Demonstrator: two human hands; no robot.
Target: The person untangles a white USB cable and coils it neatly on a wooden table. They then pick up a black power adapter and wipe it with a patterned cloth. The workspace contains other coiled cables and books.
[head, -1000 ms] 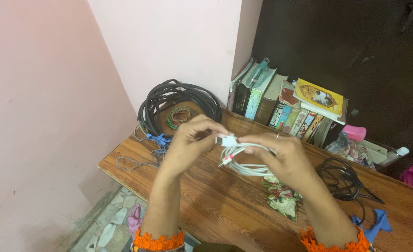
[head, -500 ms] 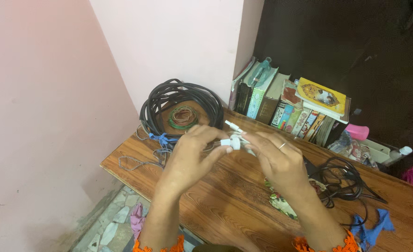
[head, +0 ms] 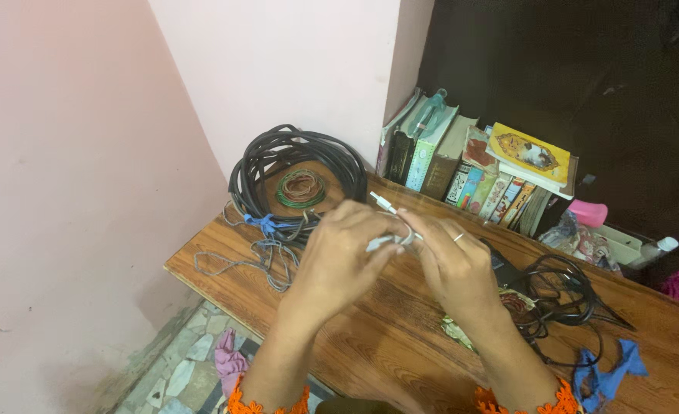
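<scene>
We're pinching a coiled white cable between both hands, left hand and right hand gripping it just above the wooden table. A big black cable coil is lying behind, books lining the back edge.

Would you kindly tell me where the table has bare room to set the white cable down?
Bare wood lies along the near edge of the table, between the grey wire loops and the floral cloth. It is crowded around the big black cable coil, the books and the black cords.
</scene>
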